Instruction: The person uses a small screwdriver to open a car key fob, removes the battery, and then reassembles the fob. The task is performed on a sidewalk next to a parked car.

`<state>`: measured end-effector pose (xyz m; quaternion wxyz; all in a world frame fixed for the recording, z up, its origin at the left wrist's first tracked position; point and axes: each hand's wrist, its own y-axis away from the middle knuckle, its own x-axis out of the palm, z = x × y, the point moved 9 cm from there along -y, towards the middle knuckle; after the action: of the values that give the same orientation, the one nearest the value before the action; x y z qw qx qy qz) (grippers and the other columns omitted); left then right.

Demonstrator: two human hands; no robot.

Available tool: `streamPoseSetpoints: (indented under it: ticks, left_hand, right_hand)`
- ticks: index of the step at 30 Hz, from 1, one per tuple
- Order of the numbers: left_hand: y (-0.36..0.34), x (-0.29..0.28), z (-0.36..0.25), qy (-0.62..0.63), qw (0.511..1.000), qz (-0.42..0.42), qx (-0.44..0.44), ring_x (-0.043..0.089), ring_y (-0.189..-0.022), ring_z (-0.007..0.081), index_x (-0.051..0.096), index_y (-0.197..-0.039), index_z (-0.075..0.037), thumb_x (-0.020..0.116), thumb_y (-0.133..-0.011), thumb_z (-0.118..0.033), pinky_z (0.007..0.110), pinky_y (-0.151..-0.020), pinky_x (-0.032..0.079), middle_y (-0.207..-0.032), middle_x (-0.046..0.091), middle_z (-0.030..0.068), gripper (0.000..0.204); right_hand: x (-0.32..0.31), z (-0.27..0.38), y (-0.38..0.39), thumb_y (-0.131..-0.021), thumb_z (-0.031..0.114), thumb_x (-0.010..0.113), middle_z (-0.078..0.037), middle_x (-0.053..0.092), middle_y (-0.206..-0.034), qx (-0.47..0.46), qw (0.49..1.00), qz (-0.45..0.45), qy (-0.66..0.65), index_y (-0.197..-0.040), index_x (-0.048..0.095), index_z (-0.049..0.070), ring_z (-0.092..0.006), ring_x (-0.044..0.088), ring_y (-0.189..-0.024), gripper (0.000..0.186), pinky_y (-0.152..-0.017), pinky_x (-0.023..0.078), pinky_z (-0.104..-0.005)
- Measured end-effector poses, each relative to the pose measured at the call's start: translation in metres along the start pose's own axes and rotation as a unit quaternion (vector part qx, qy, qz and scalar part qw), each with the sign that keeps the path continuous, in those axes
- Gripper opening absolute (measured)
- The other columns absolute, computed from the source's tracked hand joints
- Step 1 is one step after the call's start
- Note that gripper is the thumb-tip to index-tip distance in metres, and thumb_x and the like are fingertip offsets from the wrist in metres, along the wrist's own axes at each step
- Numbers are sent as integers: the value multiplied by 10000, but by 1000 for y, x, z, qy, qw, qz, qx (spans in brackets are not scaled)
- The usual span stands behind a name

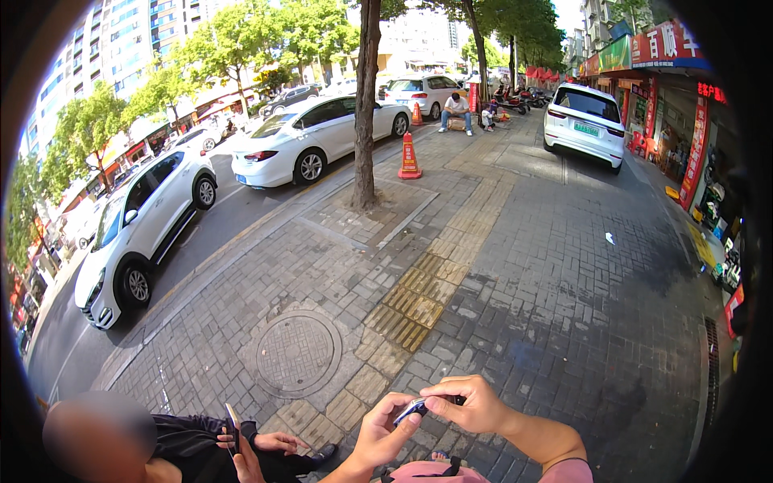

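Low in the middle of the head view, my left hand (382, 428) is closed round a small dark-blue and silver key fob (411, 410), pinching it between thumb and fingers. My right hand (477, 405) comes in from the right, its thumb and fingers pressed together at the fob's upper end. A small dark piece shows by the right fingertips, too little of it to name. Both hands are close together in front of my pink clothing (439, 472), above the paving.
At my left, a person in a dark top (189, 443) holds a phone (233, 423). A round manhole cover (299, 354) lies in the paving (515, 322). Ahead stand a tree trunk (366, 113), an orange cone (409, 158) and a parked white SUV (585, 125). Someone sits beyond (456, 111).
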<state>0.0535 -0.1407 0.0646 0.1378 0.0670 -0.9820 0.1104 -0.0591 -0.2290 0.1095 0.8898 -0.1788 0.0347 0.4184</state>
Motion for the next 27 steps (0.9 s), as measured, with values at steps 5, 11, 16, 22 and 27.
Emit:
streamPoseSetpoints:
  ticks: [5,11,16,22,27]
  left_hand:
    - [2,-6,13,-91,993,-11,-72,574,-805,53,590,-1138,15,651,-967,-120,221,-687,462,-913,637,4,227]
    - [6,1,27,-71,979,15,-189,572,-674,42,623,-1095,-12,645,-976,-170,202,-576,440,-829,635,-5,199]
    - [10,1,32,-39,971,48,-230,565,-575,35,627,-1159,-31,645,-976,-184,187,-483,399,-763,635,-22,239]
    - [14,3,29,19,974,51,-218,586,-572,42,635,-1211,-43,644,-975,-155,184,-467,420,-740,645,-13,262]
    - [14,5,9,59,985,16,-163,609,-586,59,627,-1195,-18,639,-969,-105,197,-487,478,-768,662,20,242]
  right_hand:
    - [6,-34,2,-939,258,674,-15,697,-812,209,963,157,-68,-1119,716,39,-64,563,-582,286,-535,454,-242]
    - [9,-38,4,-941,351,657,-9,649,-724,212,923,317,58,-944,705,42,-91,548,-589,313,-527,437,-295]
    - [16,-34,6,-974,333,615,-9,599,-680,171,902,388,86,-939,677,57,-106,524,-642,285,-580,416,-315]
    - [21,-20,8,-982,282,555,-16,570,-658,175,904,372,118,-917,655,67,-117,491,-589,246,-553,393,-324]
    - [17,6,-2,-964,304,570,-65,579,-639,105,953,274,70,-839,623,42,-159,514,-576,295,-543,402,-358]
